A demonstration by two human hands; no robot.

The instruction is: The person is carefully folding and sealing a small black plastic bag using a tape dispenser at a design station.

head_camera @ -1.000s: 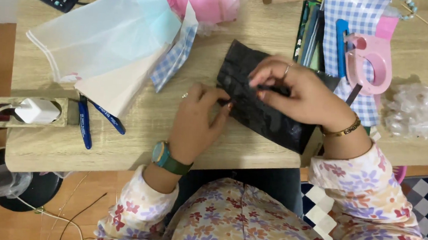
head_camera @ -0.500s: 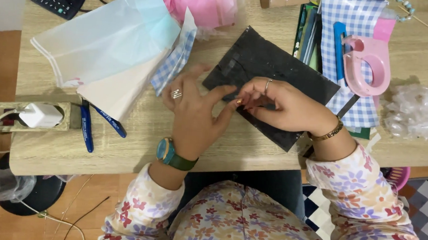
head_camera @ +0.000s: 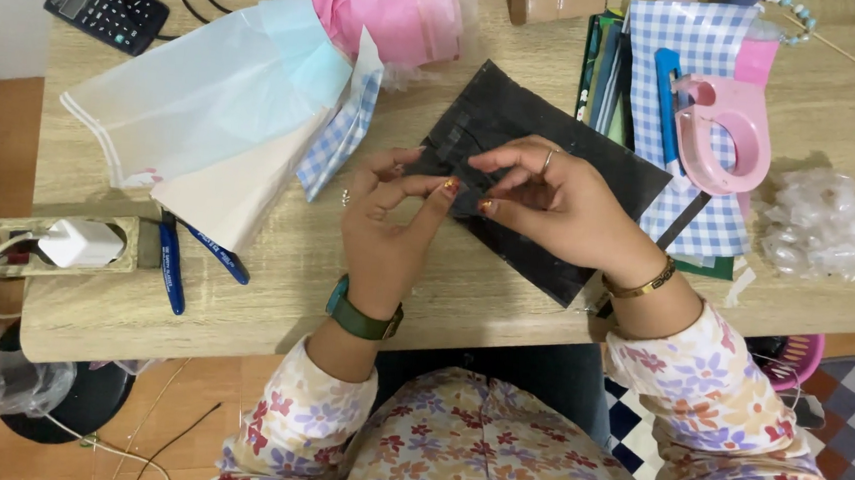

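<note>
1. Black sheet (head_camera: 541, 193) lying flat on the wooden table (head_camera: 463, 303), right under both hands, tilted at an angle.
2. Left hand (head_camera: 389, 222) raised over the sheet's near-left edge, thumb and forefinger drawn together; green watch (head_camera: 362, 318) on the wrist.
3. Right hand (head_camera: 560, 204) just beside it, thumb and forefinger tips pinched close, other fingers fanned up. Can't tell what's between the fingertips, too small. Gold bangle (head_camera: 637, 283) on that wrist.
4. Just left of the left hand: strip of blue gingham (head_camera: 345, 129), then a pale translucent bag (head_camera: 196, 104) over a cream sheet (head_camera: 235, 197).
5. Further left: two blue pens (head_camera: 190, 259) and a power strip with a white plug (head_camera: 66, 243).
6. Beyond the right hand: pink tape dispenser (head_camera: 721, 130) on blue checked paper (head_camera: 682, 47), crumpled clear plastic (head_camera: 830, 218) out to the right.
7. Far side, up past the left hand: pink bag (head_camera: 394, 2) and a black calculator (head_camera: 108, 7).
</note>
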